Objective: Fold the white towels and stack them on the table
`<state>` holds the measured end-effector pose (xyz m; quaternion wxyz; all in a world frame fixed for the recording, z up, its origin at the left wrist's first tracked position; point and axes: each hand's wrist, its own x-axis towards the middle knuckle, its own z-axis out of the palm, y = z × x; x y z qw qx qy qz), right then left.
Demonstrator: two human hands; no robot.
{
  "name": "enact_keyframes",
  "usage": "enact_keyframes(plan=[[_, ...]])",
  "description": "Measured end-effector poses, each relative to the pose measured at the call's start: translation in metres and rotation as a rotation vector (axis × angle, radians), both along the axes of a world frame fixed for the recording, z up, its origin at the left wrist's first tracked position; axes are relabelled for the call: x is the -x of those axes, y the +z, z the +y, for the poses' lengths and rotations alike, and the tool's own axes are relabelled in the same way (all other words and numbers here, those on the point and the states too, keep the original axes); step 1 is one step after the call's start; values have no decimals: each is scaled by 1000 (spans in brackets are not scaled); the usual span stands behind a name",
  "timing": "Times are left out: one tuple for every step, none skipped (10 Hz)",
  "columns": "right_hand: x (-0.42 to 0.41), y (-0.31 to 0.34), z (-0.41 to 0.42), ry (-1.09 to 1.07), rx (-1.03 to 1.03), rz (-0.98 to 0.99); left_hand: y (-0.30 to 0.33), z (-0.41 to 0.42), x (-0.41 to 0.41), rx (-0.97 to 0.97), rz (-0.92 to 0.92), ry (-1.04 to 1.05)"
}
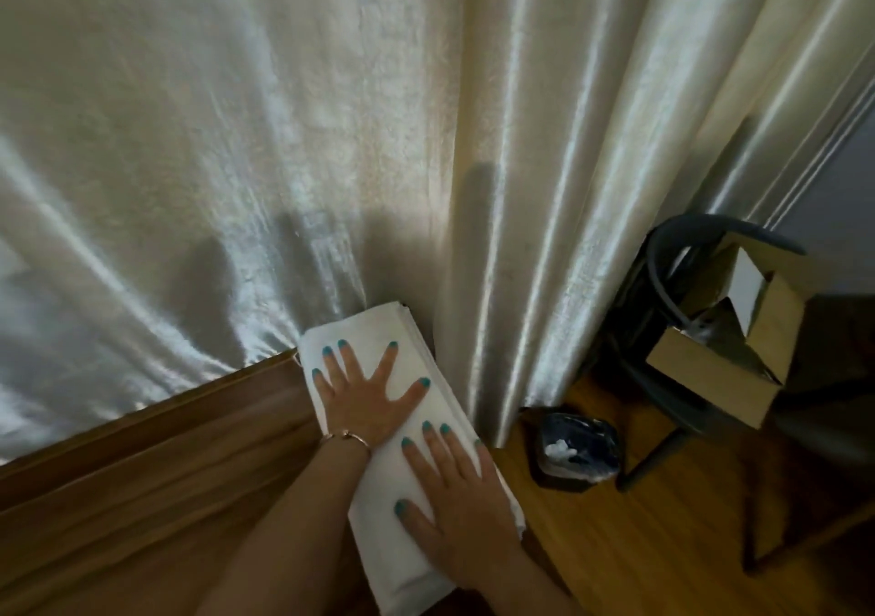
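Note:
A stack of folded white towels (379, 331) lies along the right edge of the wooden table (165, 473), its far end against the curtain. My left hand (364, 400) rests flat on the far half of the top towel, fingers spread, a thin bracelet on the wrist. Nearer to me, my right hand (454, 497) presses flat on the near half, fingers apart. Both hands have teal nails and hold nothing. Several layered towel edges show along the stack's right side.
A cream satin curtain (331, 141) hangs right behind the table. To the right, on the wooden floor (615, 544), stand a small dark bin with a blue liner (575, 445) and a dark chair (672, 284) carrying cardboard boxes (719, 378).

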<state>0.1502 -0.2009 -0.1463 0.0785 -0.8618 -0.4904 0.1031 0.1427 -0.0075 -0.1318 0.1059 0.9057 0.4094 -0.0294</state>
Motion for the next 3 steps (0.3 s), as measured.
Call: enact_keyframes(plan=[[0,7,-2,-20,56,-27,21,9,14,91,57,-96],[7,26,6,-25,92,-108,53,18,61,65,35,-145],[13,56,9,113,19,-286,87,33,135,-61,-5,-224]])
